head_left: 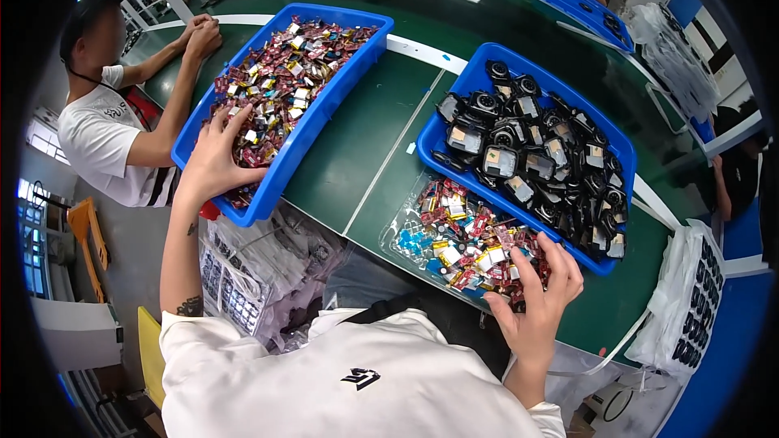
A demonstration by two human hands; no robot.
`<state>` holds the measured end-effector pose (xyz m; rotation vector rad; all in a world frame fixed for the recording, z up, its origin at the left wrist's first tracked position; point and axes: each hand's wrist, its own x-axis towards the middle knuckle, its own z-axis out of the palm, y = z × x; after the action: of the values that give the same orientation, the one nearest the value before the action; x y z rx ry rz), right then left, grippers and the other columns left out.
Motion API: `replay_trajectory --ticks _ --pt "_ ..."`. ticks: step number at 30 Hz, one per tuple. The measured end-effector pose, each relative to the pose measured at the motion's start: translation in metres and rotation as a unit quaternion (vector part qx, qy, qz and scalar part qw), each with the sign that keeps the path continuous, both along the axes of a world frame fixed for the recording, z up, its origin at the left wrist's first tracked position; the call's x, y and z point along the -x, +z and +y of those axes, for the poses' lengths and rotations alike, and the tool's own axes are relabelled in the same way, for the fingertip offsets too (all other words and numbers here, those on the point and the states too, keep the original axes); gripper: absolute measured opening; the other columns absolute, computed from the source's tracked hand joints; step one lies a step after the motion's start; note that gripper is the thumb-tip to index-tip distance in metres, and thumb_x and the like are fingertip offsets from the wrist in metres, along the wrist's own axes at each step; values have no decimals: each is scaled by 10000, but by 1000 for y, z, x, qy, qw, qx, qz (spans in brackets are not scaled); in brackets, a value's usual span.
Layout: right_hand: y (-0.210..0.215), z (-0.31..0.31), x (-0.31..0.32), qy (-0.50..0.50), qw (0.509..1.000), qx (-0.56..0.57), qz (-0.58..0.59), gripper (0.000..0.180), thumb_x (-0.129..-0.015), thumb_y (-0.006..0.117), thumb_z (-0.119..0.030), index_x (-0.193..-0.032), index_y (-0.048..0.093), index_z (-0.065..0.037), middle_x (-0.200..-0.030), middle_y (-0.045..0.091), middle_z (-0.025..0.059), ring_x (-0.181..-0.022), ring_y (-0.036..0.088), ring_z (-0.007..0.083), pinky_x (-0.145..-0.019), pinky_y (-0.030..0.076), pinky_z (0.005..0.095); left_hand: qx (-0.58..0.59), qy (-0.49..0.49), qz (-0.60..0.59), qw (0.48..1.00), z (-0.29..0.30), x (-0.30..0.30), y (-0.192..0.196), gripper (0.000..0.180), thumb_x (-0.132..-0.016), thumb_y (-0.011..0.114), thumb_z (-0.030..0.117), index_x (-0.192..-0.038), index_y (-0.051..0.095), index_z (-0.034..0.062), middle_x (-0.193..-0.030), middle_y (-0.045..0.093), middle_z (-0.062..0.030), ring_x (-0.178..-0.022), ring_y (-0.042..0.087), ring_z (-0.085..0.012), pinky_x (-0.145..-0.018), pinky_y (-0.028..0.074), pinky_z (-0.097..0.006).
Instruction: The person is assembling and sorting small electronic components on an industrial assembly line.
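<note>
My left hand (213,158) is over the near end of a long blue bin (324,105). Its fingers and thumb are spread above the contents. Many small red circuit boards (272,85) with white and yellow parts fill that bin. On the table edge in front of me, a clear plastic tray (398,231) carries a heap of similar boards (466,235) mixed with blue bits. At the right side of this heap my right hand (544,292) curves, thumb and fingers apart, with nothing visible between them. Whether its fingertips touch the boards, I cannot tell.
A second blue bin (487,53), heaped with black device housings (527,142), stands beyond the heap. A person (101,130) in a white shirt is beside the left bin. Bagged trays hang below the green table (324,186) and at right (686,300).
</note>
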<state>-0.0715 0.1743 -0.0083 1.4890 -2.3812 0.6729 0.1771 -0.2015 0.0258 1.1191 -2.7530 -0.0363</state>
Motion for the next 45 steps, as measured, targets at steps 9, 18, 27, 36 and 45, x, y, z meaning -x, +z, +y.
replay_trajectory --ticks 9,18,27,36,45 --pt "-5 -2 2 -4 994 106 -25 350 -698 725 -204 -1034 662 -126 -1208 554 97 -1125 455 318 -956 307 442 -33 -35 91 995 3 24 -10 496 -651 756 161 -1121 605 118 -1195 532 -130 -1115 501 -336 -966 395 -407" --pt "-5 5 4 20 978 204 -43 165 -691 684 -88 -851 682 -45 -1017 636 114 -963 570 308 -840 436 406 -255 58 395 881 -14 17 -2 238 -762 702 22 -981 606 24 -919 623 -14 -804 587 -75 -733 462 -209" --pt "-7 7 5 31 973 220 -56 137 -694 674 -49 -829 673 -24 -944 653 109 -881 600 289 -793 444 384 -257 -48 547 795 -5 47 31 204 -778 692 11 -961 601 8 -1210 567 -132 -992 574 -124 -838 477 -239" --pt "-9 7 9 36 968 239 -72 155 -665 687 -37 -820 680 -35 -922 657 86 -863 597 267 -767 436 363 -75 -235 405 880 85 110 34 251 -668 714 -44 -892 613 9 -1124 597 -126 -1035 572 -206 -886 443 -302" --pt "-9 7 9 42 971 224 -69 165 -670 712 -82 -828 675 -49 -932 655 72 -871 594 260 -774 439 365 -5 -507 245 827 165 158 -26 374 -611 799 253 -946 652 177 -1114 566 -68 -925 586 -274 -702 518 -340"
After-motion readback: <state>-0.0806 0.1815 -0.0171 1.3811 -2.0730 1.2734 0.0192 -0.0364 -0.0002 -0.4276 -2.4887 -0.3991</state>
